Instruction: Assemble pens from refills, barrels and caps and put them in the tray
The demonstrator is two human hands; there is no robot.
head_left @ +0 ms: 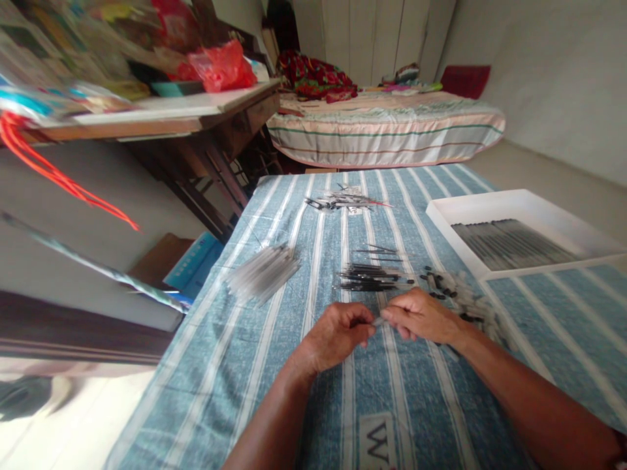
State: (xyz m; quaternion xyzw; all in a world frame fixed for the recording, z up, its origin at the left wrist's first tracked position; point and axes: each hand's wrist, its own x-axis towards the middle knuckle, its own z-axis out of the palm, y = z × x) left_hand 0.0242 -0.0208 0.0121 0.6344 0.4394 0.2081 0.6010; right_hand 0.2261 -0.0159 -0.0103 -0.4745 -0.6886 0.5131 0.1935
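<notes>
My left hand (340,333) and my right hand (422,316) meet above the striped cloth, fingertips pinched on a small translucent piece (379,321). Fingers cover most of it, so its full shape is hidden. Just beyond them lies a bundle of black-and-clear pen refills (372,277), with a few loose refills (377,252) behind. Beside my right forearm is a heap of clear and black pen caps (463,294). To the left of my hands rests a pile of thin clear tubes (264,273), like pen barrels.
A white tray (482,207) on the right holds a row of dark-filled pens (512,245). Another pile of thin sticks (345,199) lies at the cloth's far end. A cluttered desk (171,117) stands left, a bed (386,127) behind.
</notes>
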